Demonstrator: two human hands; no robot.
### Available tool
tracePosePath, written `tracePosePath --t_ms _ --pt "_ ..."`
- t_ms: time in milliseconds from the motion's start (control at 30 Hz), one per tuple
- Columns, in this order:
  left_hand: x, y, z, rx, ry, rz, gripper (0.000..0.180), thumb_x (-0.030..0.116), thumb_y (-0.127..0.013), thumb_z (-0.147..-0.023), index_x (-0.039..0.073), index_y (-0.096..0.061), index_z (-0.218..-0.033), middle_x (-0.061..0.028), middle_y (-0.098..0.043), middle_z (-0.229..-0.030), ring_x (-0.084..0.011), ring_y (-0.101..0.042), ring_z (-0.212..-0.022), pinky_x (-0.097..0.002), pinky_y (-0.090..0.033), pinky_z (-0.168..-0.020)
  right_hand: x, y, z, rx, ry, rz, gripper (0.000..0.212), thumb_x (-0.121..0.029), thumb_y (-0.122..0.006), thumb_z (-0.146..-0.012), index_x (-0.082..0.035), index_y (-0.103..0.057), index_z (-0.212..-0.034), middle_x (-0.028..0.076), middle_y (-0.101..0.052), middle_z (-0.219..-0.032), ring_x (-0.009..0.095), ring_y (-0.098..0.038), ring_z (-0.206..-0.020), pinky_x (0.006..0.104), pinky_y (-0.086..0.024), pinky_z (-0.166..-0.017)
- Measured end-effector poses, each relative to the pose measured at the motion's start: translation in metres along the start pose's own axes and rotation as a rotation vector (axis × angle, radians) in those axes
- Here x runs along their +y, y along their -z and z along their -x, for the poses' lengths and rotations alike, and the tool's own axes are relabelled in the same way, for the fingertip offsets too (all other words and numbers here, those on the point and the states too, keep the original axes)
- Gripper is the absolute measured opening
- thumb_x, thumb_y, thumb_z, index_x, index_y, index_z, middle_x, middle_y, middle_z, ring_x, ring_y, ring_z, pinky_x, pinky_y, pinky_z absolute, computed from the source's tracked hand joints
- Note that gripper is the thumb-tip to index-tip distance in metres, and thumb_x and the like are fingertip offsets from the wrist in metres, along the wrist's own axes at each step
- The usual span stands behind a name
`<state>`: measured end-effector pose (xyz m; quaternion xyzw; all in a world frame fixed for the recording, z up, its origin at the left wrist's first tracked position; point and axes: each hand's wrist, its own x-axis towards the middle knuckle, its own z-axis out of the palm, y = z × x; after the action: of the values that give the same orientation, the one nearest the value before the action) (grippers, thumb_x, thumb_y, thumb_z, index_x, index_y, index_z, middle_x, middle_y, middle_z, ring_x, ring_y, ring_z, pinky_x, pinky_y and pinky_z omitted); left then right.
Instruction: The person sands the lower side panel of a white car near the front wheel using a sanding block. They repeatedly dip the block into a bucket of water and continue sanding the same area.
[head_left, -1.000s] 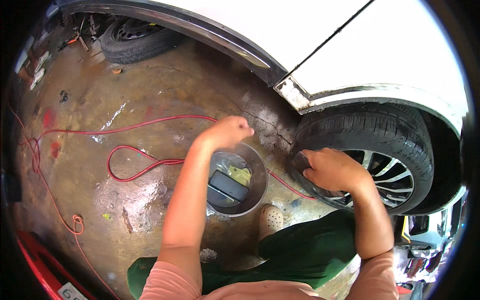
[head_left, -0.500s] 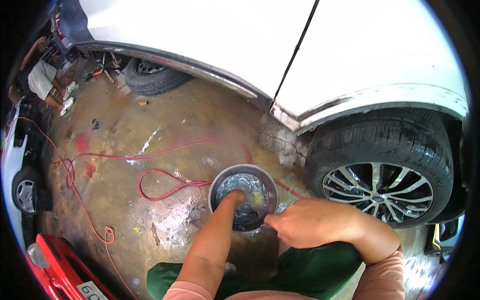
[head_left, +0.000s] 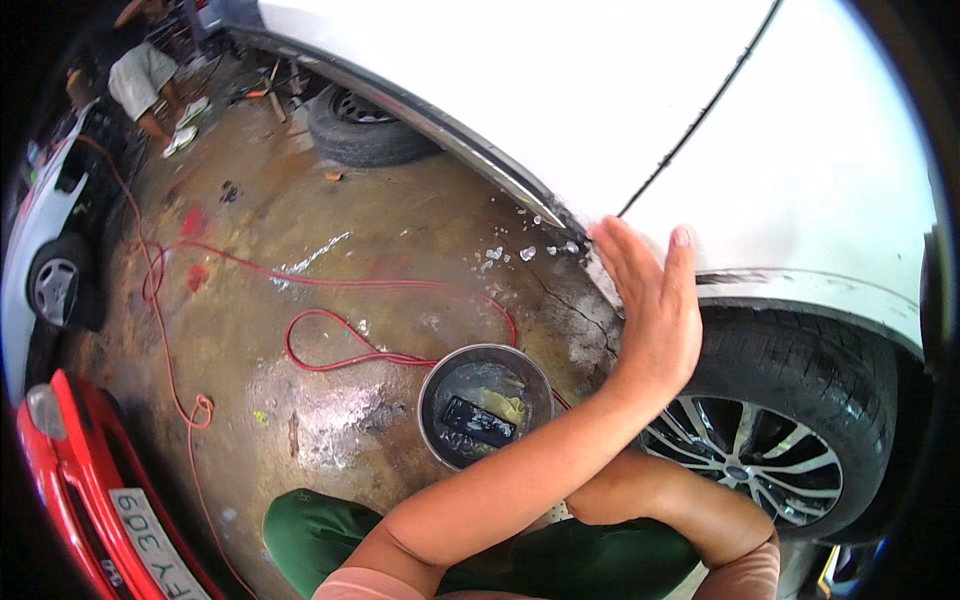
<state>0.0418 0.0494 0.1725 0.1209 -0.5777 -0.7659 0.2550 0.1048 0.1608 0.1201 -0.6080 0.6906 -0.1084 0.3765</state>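
My left hand (head_left: pixel 655 315) reaches across my body to the white car's (head_left: pixel 480 90) lower side, beside the seam ahead of the wheel arch. Its fingers are stretched out and it holds nothing; I cannot tell whether it touches the panel. Clear water drops (head_left: pixel 527 254) hang in the air left of the fingertips. My right hand (head_left: pixel 605 490) is below the left forearm, with its fingers hidden. A round grey basin (head_left: pixel 430 440) of water stands on the floor in front of me. In it lie a yellowish sponge or cloth (head_left: pixel 505 405) and a dark rectangular object (head_left: pixel 478 421).
The car's wheel (head_left: pixel 770 450) is close on the right. A red hose (head_left: pixel 330 365) loops over the wet floor (head_left: pixel 240 350). A loose tire (head_left: pixel 365 135) lies beside the car. A red bumper (head_left: pixel 110 470) is at lower left. Another person (head_left: pixel 145 85) is at far left.
My left hand has come out of the basin and swung up right to the car's side, scattering drops. My right hand has drawn back under the left forearm. The view has shifted.
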Motion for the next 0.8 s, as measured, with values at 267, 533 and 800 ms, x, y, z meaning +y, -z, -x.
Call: tracePosePath --t_ms 267,533,800 --pt "-0.141 0.027 -0.011 0.226 0.451 0.204 0.091 0.061 -0.029 -0.108 -0.008 -0.003 -0.162 -0.0251 0.006 -0.172 -0.0309 0.01 -0.161 -0.0382 0.003 -0.129 -0.009 0.023 -0.011 -0.503 -0.254 0.075 0.04 -0.013 -0.054 -0.093 0.003 -0.061 -0.129 0.028 -0.072 -0.104 0.045 -0.071 -0.099 0.0553 -0.056 -0.089" --pt "-0.043 0.037 0.001 0.163 -0.442 -0.202 0.061 0.013 -0.052 -0.105 -0.006 -0.027 -0.158 -0.0247 -0.028 -0.155 -0.0385 -0.033 -0.144 -0.0457 -0.025 -0.123 0.009 0.008 -0.012 -0.37 -0.289 0.065 0.032 -0.011 -0.052 -0.092 0.001 -0.064 -0.119 0.028 -0.072 -0.106 0.045 -0.07 -0.103 0.0551 -0.055 -0.091" --pt "-0.085 0.052 -0.015 0.06 -0.687 -0.313 0.062 0.009 -0.054 -0.101 -0.003 -0.035 -0.158 -0.022 -0.033 -0.154 -0.038 -0.038 -0.141 -0.046 -0.03 -0.12 -0.01 0.026 -0.029 -0.49 -0.388 0.068 0.032 -0.009 -0.05 -0.091 0.001 -0.064 -0.118 0.027 -0.073 -0.101 0.045 -0.071 -0.1 0.0548 -0.055 -0.088"
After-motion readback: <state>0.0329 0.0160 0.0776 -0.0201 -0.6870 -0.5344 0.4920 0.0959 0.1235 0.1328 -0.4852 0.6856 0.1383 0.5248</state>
